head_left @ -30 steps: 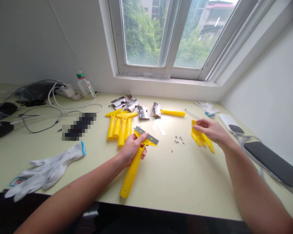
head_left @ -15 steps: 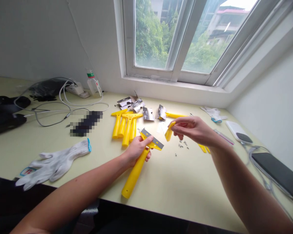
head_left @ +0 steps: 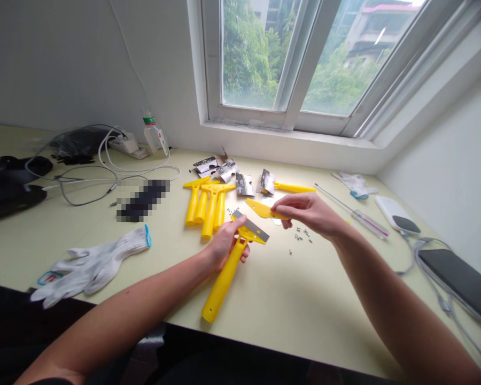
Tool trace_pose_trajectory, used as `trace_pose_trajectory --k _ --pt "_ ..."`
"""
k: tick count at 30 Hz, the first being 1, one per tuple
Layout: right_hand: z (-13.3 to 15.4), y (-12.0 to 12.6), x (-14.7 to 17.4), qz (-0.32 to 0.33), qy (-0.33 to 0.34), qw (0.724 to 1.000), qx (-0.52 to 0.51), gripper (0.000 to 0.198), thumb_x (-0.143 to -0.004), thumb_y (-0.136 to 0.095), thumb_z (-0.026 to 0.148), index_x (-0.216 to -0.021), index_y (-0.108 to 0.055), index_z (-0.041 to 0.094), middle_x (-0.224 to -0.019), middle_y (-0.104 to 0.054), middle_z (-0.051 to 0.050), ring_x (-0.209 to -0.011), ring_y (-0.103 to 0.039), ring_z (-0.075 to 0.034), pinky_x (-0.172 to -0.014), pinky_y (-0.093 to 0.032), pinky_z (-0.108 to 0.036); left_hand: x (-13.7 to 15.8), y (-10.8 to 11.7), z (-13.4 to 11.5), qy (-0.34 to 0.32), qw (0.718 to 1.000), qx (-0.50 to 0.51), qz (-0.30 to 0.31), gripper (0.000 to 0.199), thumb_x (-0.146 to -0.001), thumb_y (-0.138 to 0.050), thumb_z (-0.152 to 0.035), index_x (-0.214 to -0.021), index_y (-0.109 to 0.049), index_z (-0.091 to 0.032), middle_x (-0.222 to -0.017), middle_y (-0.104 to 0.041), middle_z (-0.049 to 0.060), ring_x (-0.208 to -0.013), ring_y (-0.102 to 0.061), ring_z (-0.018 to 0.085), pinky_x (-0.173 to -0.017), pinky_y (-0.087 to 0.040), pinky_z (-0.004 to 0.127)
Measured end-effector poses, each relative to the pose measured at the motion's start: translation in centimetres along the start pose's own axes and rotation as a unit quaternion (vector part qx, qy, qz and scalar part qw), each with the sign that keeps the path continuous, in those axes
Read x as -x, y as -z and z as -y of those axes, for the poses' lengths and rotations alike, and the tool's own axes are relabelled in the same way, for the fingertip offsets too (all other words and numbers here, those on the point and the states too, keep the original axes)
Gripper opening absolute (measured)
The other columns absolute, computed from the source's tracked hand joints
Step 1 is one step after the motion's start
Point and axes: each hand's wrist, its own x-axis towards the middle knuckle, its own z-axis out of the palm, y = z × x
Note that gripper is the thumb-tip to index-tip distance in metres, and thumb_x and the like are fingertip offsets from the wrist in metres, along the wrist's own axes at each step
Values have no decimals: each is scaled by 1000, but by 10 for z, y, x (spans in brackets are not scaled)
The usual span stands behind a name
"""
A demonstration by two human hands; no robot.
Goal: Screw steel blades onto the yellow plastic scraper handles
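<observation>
My left hand [head_left: 229,241] is closed around the neck of a yellow scraper [head_left: 223,283], its thumb pressing on a grey metal blade [head_left: 256,229] that lies across the head. The handle points down toward the table's front edge. In my right hand [head_left: 304,212], thumb and fingers pinch a flat yellow cover plate [head_left: 260,208] with small holes, held just above and beyond the blade, apart from it. Several small screws [head_left: 302,233] lie on the table below my right hand. More tiny metal pieces [head_left: 233,210] are scattered behind the blade.
Several yellow scraper handles [head_left: 211,214] lie behind my left hand, near printed card packages [head_left: 245,184]. A screwdriver [head_left: 369,222] rests at the right, by a white device [head_left: 396,214] and a black phone [head_left: 460,283]. A white glove [head_left: 100,262] lies left; a bottle [head_left: 155,136] stands behind.
My right hand has moved slightly left and turned the cover plate from steeply tilted to nearly level, nearer the blade. My left hand keeps its hold on the scraper.
</observation>
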Motion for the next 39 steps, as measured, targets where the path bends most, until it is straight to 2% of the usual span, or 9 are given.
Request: trace_pose_trajectory --k 3,7,14,18,23,27,30,34,39 --pt "0 -10 -2 -13 -5 1000 21 34 -81 -72 39 -107 -69 19 -70 -68 -2 -59 -62 -13 -54 -46 -24 0 0 -1 23 999 38 1 54 -85 -46 -70 -85 -53 -16 -66 -56 2 -42 -54 13 -36 -42 23" --pt "0 -32 -1 -9 -23 998 63 37 -83 -66 30 -119 -59 24 -77 -71 -1 -60 -65 -14 -54 -49 -25 1 -1 -1 0 997 70 6 57 -83 -45 -73 -87 -53 -17 -64 -55 1 -40 -54 14 -35 -41 24" --pt "-1 -57 1 -52 10 981 189 28 -85 -61 30 -113 -59 28 -73 -71 4 -65 -65 -13 -60 -47 -24 3 -3 0 -36 999 36 -1 49 -78 -62 -65 -87 -51 -18 -61 -49 -5 -42 -52 11 -36 -41 21" --pt "1 -60 1 -67 25 965 254 22 -87 -60 36 -107 -61 26 -75 -72 3 -65 -62 -13 -62 -45 -25 6 -5 -2 -61 998 14 3 46 -76 -71 -57 -89 -48 -18 -64 -53 -4 -42 -51 9 -36 -39 20" --pt "0 -61 2 -49 21 962 268 27 -88 -58 41 -111 -58 25 -79 -70 0 -59 -58 -13 -56 -41 -25 6 -6 -2 -67 998 7 1 41 -76 -74 -49 -84 -47 -19 -61 -52 -5 -42 -50 9 -35 -35 19" --pt "-1 -58 0 -81 46 942 323 32 -83 -65 42 -109 -60 24 -83 -65 -2 -68 -58 -15 -63 -43 -28 5 -5 0 -79 997 5 11 38 -78 -73 -45 -82 -46 -19 -61 -51 -4 -41 -49 9 -34 -33 19" --pt "-2 -54 -2 -75 33 957 280 39 -83 -64 50 -112 -59 25 -91 -65 -3 -70 -58 -14 -64 -45 -29 6 -4 1 -96 995 7 31 34 -81 -71 -43 -85 -47 -18 -64 -50 -5 -41 -49 8 -35 -33 19" --pt "-6 -50 -7 -6 -5 991 136 39 -85 -63 48 -115 -56 23 -93 -67 -3 -74 -62 -15 -63 -49 -27 8 -4 0 -107 993 2 56 35 -81 -71 -43 -88 -48 -17 -68 -48 -5 -44 -50 7 -38 -35 19" --pt "-10 -46 -9 23 3 998 53 37 -84 -66 42 -113 -57 20 -85 -64 -2 -70 -59 -13 -58 -46 -25 12 -6 -5 -118 991 -16 69 36 -80 -73 -42 -89 -49 -17 -73 -52 -3 -47 -50 6 -41 -35 19"
